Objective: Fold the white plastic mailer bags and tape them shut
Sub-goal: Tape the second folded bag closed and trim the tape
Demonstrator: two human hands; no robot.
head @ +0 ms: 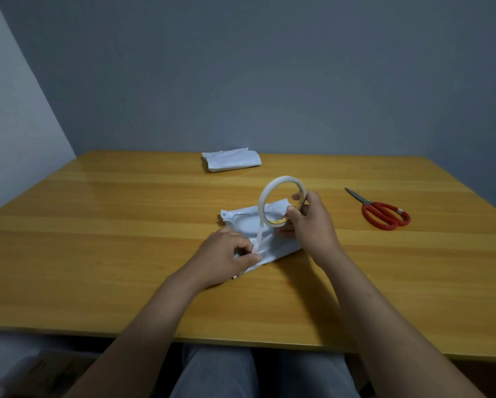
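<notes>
Seated at a wooden table [97, 225] against a grey wall [269, 81], working over a folded white mailer bag [246, 222] that lies flat near the middle of the tabletop, its torn top edge turned toward the far side. Grips a tape roll [281, 179] in the right hand [310, 225], fingers and thumb curled round the ring's right side, with the ring held upright just above the bag. Pinches the tape strip [258, 237] between thumb and fingertips of the left hand [226, 254], down at the bag's near left edge, the strip running straight from the roll's left side to that pinch. Whether the strip already touches the plastic cannot be told. Farther off, close to the table's far edge and well apart from the hands, a second mailer bag [231, 160], folded and lying flat. To the right, red-handled scissors [368, 203], closed, blades pointing away and to the left. Below the near table edge, knees in grey trousers [218, 374].
</notes>
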